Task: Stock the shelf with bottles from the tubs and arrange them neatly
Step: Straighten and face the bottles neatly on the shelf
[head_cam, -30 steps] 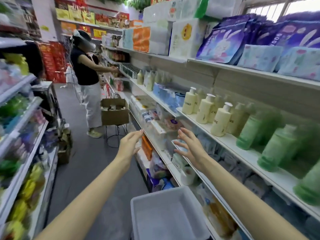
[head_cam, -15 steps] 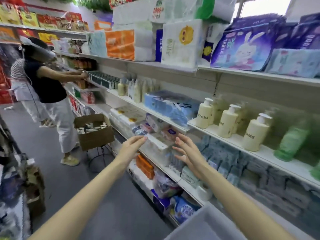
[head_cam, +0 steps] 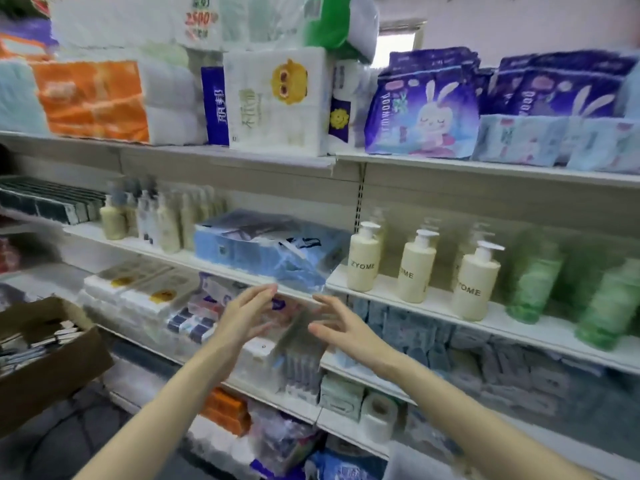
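Three cream ZYOME pump bottles stand in a slanting row on the white shelf right of centre. Blurred green bottles stand further right on the same shelf. My left hand and my right hand are both raised in front of the shelf edge, palms facing each other, fingers spread, holding nothing. They hover below and left of the cream bottles, just under a blue plastic-wrapped pack. No tub shows clearly; only a pale corner appears at the bottom.
Toilet-paper packs and purple rabbit bags fill the top shelf. Small cream bottles stand at the left of the middle shelf. An open cardboard box of small items sits at the lower left. Lower shelves are packed with goods.
The view has swung right and closer to the shelf; the other person and the tub have left the frame. Both hands stay raised and empty, now nearer the shelf edge.
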`<state>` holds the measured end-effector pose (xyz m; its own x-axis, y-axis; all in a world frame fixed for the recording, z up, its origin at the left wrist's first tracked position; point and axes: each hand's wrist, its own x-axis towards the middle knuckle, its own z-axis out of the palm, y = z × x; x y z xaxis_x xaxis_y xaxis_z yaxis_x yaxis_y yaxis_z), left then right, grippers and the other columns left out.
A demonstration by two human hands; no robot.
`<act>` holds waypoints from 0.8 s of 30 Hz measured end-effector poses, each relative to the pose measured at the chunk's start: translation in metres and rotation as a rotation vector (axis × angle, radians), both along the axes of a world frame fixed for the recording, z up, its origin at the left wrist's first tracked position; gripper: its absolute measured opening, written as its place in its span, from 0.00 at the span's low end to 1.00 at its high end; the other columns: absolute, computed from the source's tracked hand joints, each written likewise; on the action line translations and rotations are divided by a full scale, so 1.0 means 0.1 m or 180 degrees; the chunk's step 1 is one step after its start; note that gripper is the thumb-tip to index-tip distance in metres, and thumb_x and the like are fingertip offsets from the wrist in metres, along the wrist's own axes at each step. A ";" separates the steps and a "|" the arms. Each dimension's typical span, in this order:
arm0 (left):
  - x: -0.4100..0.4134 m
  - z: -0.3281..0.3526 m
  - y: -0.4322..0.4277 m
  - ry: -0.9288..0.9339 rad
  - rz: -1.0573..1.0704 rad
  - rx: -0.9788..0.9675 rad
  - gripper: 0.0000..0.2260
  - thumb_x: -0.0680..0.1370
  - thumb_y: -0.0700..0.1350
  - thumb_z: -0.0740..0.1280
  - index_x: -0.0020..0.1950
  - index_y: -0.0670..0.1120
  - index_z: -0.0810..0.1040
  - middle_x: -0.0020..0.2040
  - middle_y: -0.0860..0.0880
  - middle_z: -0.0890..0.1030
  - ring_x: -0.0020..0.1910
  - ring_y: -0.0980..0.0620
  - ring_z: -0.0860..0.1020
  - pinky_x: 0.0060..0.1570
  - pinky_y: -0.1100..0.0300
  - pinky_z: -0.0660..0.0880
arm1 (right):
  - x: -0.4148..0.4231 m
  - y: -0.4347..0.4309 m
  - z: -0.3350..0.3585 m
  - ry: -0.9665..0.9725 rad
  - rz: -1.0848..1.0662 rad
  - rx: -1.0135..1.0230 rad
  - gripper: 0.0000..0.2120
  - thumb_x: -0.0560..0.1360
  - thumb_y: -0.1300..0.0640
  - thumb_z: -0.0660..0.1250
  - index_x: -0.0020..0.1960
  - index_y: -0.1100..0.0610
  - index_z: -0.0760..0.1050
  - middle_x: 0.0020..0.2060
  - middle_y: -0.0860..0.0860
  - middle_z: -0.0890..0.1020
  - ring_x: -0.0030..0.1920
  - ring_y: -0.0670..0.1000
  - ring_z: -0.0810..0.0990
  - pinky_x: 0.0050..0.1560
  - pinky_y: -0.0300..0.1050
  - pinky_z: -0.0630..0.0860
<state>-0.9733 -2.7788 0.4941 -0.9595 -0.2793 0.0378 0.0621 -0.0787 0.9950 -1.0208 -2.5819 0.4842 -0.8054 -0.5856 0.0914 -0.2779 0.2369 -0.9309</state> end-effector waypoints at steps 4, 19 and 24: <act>-0.61 0.06 -0.30 0.0054 -0.0377 -0.0125 0.14 0.72 0.54 0.68 0.56 0.53 0.79 0.58 0.52 0.80 0.58 0.54 0.77 0.57 0.54 0.75 | -0.54 -0.12 0.21 0.0121 -0.0486 -0.0185 0.31 0.70 0.39 0.65 0.70 0.44 0.63 0.65 0.45 0.71 0.60 0.43 0.75 0.59 0.40 0.73; -2.59 0.36 -0.50 0.0401 -0.1484 -0.0683 0.05 0.79 0.48 0.65 0.53 0.51 0.78 0.57 0.49 0.80 0.59 0.52 0.77 0.59 0.52 0.75 | -1.25 0.06 0.61 0.0747 -0.2330 -0.0258 0.16 0.76 0.52 0.66 0.63 0.48 0.72 0.59 0.42 0.77 0.57 0.37 0.75 0.54 0.32 0.74; -3.06 0.51 -0.33 0.0614 -0.1835 -0.1017 0.09 0.80 0.49 0.63 0.59 0.49 0.76 0.59 0.49 0.79 0.59 0.51 0.76 0.60 0.52 0.74 | -1.43 0.15 0.87 0.1007 -0.2745 0.0095 0.13 0.76 0.52 0.66 0.61 0.47 0.74 0.58 0.40 0.78 0.58 0.38 0.76 0.60 0.38 0.71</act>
